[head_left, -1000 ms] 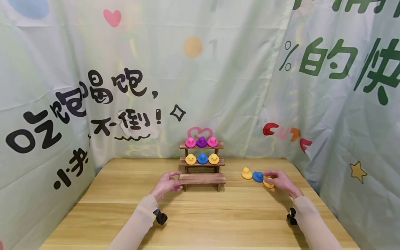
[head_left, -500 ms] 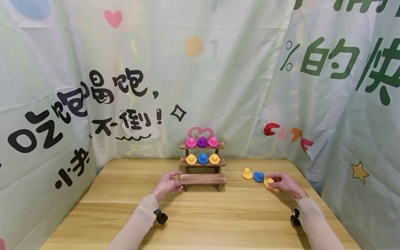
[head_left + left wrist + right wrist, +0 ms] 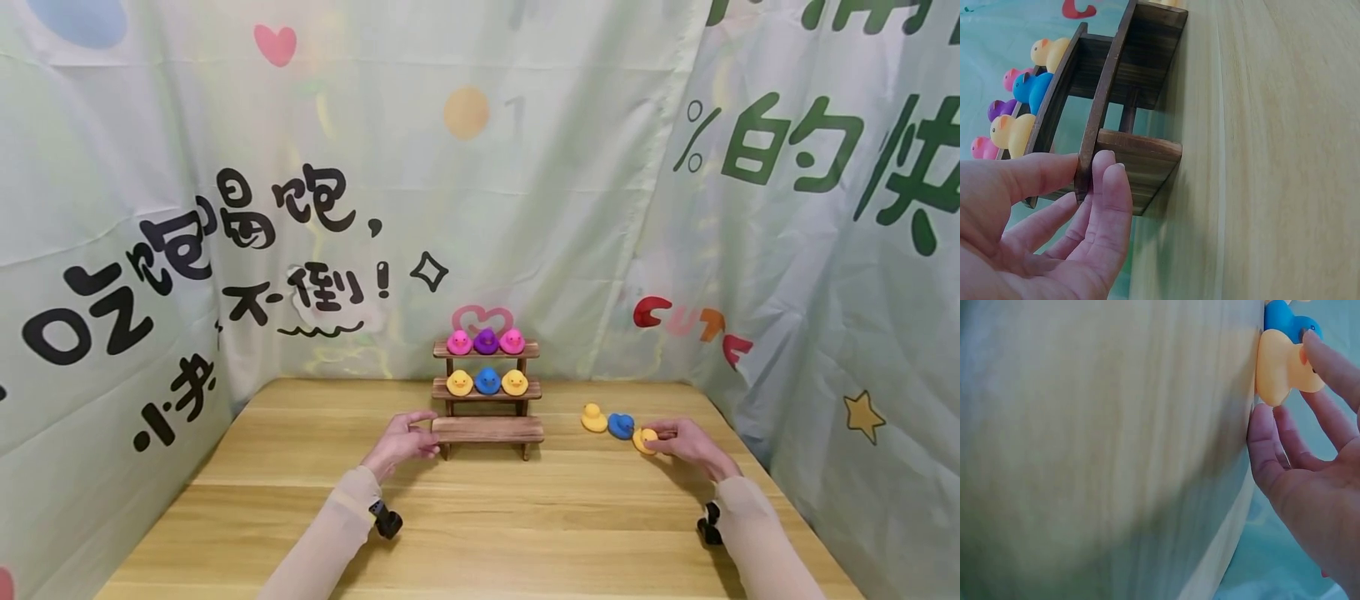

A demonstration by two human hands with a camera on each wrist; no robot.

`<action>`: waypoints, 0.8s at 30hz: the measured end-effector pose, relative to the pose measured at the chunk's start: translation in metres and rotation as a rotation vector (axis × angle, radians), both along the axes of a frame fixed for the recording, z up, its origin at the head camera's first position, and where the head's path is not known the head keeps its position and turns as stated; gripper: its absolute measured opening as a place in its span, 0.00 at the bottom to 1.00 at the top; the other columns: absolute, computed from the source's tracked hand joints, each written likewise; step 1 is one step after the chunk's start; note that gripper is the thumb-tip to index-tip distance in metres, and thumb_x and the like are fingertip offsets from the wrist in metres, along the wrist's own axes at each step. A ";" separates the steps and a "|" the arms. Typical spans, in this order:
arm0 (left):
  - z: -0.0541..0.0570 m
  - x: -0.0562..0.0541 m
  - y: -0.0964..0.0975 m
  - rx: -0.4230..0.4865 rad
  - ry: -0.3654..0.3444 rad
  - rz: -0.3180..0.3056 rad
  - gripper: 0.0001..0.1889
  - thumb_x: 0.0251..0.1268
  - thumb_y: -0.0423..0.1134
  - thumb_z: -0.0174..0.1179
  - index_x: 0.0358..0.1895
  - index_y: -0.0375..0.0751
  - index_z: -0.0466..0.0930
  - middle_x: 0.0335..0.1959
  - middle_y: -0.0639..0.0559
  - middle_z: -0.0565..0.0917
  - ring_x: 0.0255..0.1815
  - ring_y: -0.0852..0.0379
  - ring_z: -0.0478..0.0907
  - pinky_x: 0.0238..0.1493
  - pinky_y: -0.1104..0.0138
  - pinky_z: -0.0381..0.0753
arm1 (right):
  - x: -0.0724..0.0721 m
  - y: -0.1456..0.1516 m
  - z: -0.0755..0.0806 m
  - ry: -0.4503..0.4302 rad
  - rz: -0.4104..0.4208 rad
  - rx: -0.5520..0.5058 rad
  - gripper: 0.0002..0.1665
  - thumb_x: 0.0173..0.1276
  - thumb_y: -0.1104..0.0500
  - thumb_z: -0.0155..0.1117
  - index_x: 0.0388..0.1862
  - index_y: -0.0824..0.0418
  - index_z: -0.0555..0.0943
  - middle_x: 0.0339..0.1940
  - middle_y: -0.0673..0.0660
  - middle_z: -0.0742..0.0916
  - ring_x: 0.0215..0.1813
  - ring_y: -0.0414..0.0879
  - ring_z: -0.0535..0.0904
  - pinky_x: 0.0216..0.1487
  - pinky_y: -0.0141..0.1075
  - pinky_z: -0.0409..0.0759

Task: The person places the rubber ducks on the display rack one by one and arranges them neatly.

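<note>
A three-tier wooden display stand (image 3: 487, 429) stands at the back middle of the table. My left hand (image 3: 402, 443) pinches the left end of its lowest board, thumb on top and fingers beneath, as the left wrist view shows. Over at the right, a yellow rubber duck (image 3: 643, 441) sits on the tabletop. Its head is pinched between the thumb and a finger of my right hand (image 3: 684, 443); the other fingers curve beside it in the right wrist view. A blue rubber duck (image 3: 621, 426) and another yellow duck (image 3: 593, 417) line up to its left.
The middle tier holds a blue duck (image 3: 487, 381) between two yellow ones; on the top tier a purple duck (image 3: 486, 341) sits between two pink ones. Printed cloth curtains (image 3: 555, 208) enclose the wooden table (image 3: 525, 525) at the back and sides.
My right hand has shifted slightly right and back from over the nearest yellow duck, uncovering it, with fingertips now at its head. My left hand has stayed on the stand.
</note>
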State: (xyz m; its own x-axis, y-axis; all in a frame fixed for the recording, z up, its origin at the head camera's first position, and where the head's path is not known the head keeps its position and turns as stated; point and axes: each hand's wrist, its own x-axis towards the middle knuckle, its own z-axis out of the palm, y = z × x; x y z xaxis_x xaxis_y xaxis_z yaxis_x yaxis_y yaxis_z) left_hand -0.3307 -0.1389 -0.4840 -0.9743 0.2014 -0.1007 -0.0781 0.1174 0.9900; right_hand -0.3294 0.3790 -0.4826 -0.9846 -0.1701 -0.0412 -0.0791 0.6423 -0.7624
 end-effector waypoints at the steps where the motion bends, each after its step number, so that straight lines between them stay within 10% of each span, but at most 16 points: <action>1: 0.000 0.000 0.000 0.003 0.001 -0.002 0.29 0.64 0.24 0.59 0.69 0.30 0.65 0.37 0.38 0.85 0.31 0.54 0.84 0.37 0.63 0.88 | 0.000 0.000 0.000 0.001 0.001 0.007 0.28 0.67 0.57 0.67 0.59 0.76 0.76 0.52 0.69 0.84 0.47 0.48 0.81 0.42 0.33 0.82; 24: -0.002 0.000 -0.001 0.009 0.014 -0.003 0.29 0.64 0.25 0.60 0.69 0.30 0.66 0.37 0.41 0.84 0.29 0.55 0.84 0.35 0.63 0.88 | 0.007 -0.002 0.007 -0.018 -0.089 -0.073 0.36 0.70 0.51 0.64 0.65 0.76 0.68 0.57 0.70 0.79 0.48 0.51 0.81 0.47 0.39 0.86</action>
State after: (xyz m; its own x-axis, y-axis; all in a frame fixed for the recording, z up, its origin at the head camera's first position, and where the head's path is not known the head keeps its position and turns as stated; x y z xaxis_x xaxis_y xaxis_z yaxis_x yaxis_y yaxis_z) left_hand -0.3307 -0.1400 -0.4864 -0.9751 0.2051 -0.0848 -0.0635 0.1083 0.9921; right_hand -0.3227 0.3774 -0.4760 -0.9951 -0.0855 -0.0492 -0.0106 0.5887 -0.8082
